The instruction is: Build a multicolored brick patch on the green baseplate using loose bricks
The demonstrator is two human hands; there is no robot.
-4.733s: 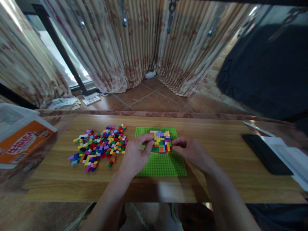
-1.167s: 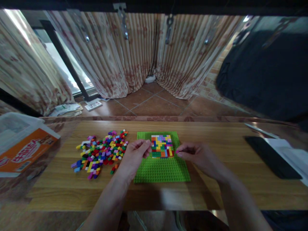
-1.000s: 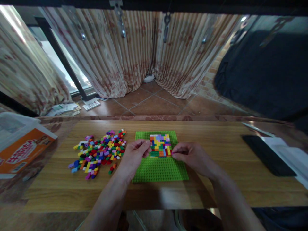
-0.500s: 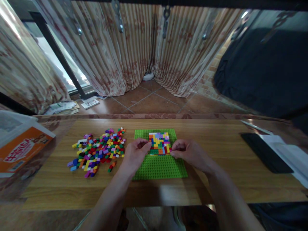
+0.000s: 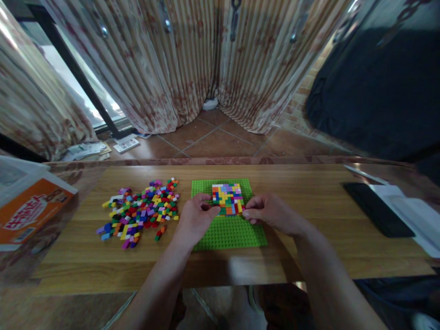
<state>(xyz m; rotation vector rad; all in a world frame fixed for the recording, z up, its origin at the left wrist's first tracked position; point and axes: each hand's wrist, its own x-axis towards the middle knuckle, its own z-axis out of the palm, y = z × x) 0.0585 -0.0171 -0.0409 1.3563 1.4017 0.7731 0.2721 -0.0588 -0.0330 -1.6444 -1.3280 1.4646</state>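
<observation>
At my toy-brick mosaic (image 5: 227, 199)
My left hand (image 5: 194, 217), left, parts thumb from forefinger; my right hand (image 5: 270, 212), right: pinching, I can't tell.

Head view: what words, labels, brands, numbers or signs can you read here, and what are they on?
"牛…达人": on the box's orange label; the second character is too blurred to be sure of.
Small patch on that label: too small to read.
White card on the floor: dark marks, too blurred to read.
Papers beside it: too blurred to read.
</observation>
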